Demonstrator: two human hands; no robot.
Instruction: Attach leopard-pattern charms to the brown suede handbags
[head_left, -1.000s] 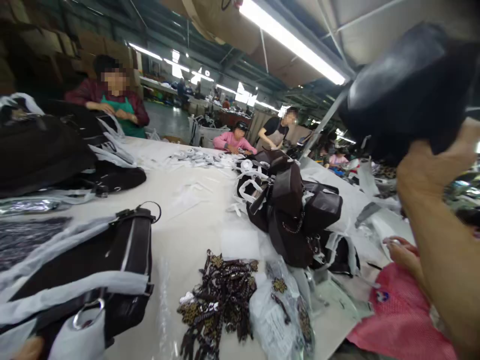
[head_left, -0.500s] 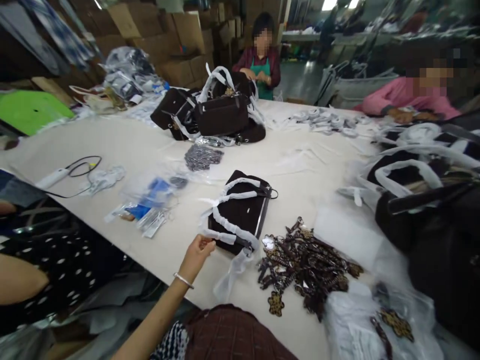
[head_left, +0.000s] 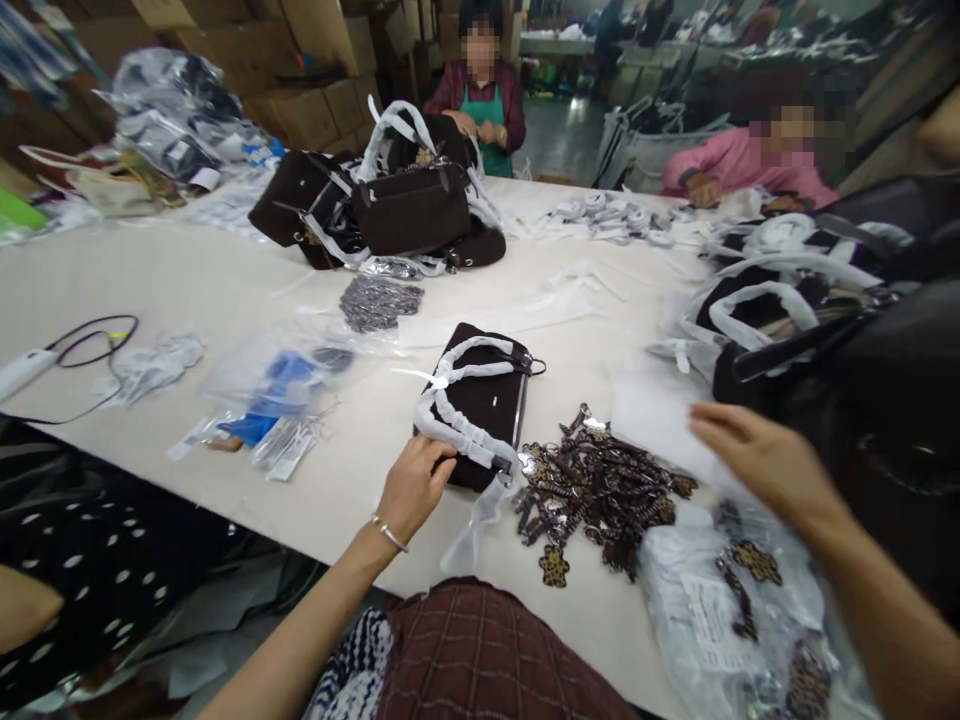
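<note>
A dark brown handbag (head_left: 491, 405) lies flat on the table in front of me, its handles (head_left: 456, 425) wrapped in white. My left hand (head_left: 416, 482), wearing a bracelet, is closed with its fingers at the bag's near left corner and the wrapped handle. My right hand (head_left: 757, 455) reaches in from the right, slightly blurred, fingers stretched out above white sheets (head_left: 652, 405); nothing shows in it. Between the hands is a heap of dark brown charms (head_left: 607, 485), one a leopard-print flower (head_left: 553, 566).
Several wrapped handbags are piled at the back (head_left: 409, 215) and at the right (head_left: 847, 340). Plastic packets (head_left: 705, 600) lie near me at right, with a blue packet (head_left: 289, 375) and a corded white tool (head_left: 26, 372) at left. Two people sit across the table.
My right hand has come into view from the right, over the white sheets. My left hand has shifted onto the handbag's near corner. The view has turned slightly right.
</note>
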